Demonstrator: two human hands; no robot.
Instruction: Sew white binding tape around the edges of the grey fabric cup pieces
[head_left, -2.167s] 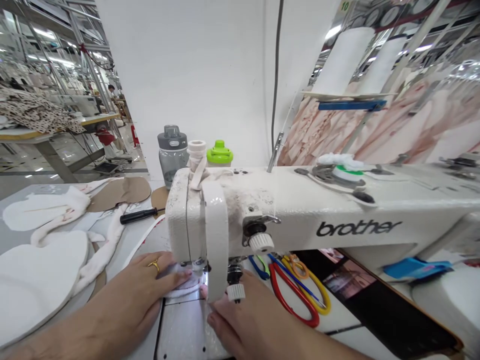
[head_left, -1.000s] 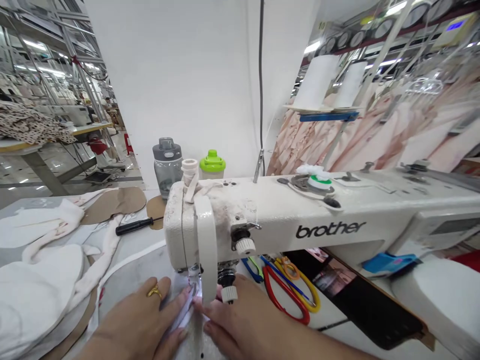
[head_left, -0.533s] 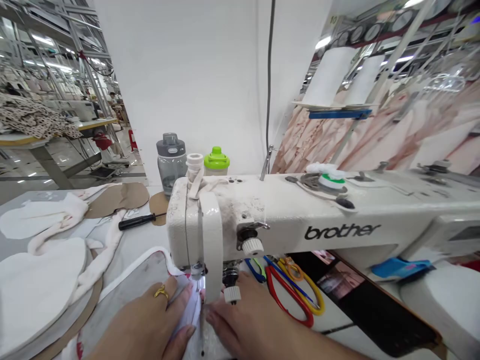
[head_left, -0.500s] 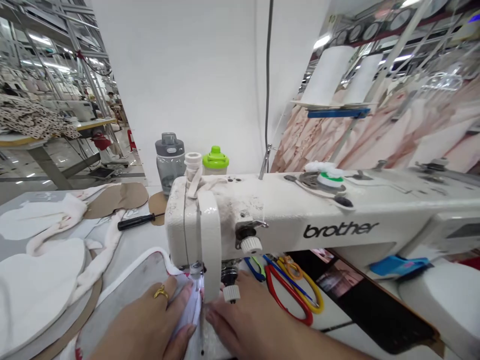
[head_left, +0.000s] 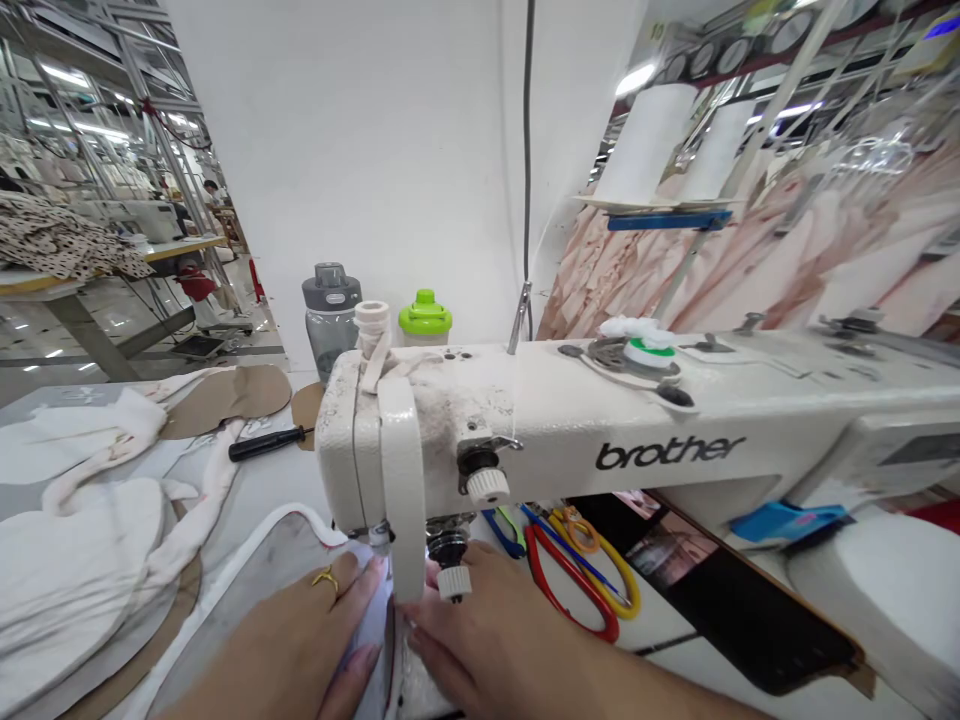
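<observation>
My left hand (head_left: 300, 625), with a gold ring on one finger, lies flat on a grey-white fabric piece (head_left: 262, 570) edged with a white padded border. Its fingertips reach the needle area of a white sewing machine (head_left: 555, 430), and the thumb is spread from the fingers. On the other side of the needle, my right hand (head_left: 480, 630) has its thumb and fingers drawn together at the fabric's edge. The machine head and its lower knob hide some right fingertips. Needle and presser foot are mostly covered.
Scissors with red handles (head_left: 577, 590) and other coloured tools lie under the machine arm, beside a phone (head_left: 720, 590). White cut pieces (head_left: 82, 570) and a black-handled screwdriver (head_left: 266, 443) are at left. Behind stand a grey-lidded bottle (head_left: 331, 320) and a green-lidded one (head_left: 425, 318).
The view has shifted slightly, so the machine sits a little further left. Both hands keep about the same place by the needle; the fabric's edge between them looks slightly shifted.
</observation>
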